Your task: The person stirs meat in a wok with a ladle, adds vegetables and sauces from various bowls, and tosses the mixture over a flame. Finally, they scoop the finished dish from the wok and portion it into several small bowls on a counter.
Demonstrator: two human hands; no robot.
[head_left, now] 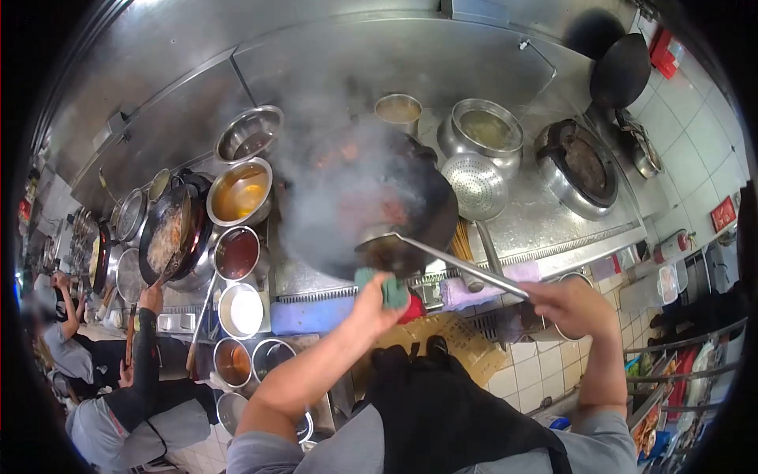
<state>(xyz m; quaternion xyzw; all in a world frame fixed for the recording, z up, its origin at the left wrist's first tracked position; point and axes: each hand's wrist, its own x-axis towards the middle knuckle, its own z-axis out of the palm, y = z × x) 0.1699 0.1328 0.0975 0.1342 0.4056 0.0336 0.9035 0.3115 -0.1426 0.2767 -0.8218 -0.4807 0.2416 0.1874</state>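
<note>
A large black wok point(434, 197) stands in the middle of the steel range, with thick steam over it. Reddish food point(383, 207) shows dimly through the steam. My left hand point(379, 304) is closed on a green cloth point(392, 289) at the wok's near edge. In my right hand point(575, 306) is the handle of a metal ladle point(466, 267). The ladle's bowl is inside the wok, near its front side; steam partly hides what it holds.
Bowls of yellow liquid point(239, 192) and red sauce point(238, 253) line the left. A perforated strainer point(474, 186) and steel pot point(487, 129) stand right. Two co-workers point(118, 430) are at woks further left. Folded towels point(312, 315) lie along the range's front edge.
</note>
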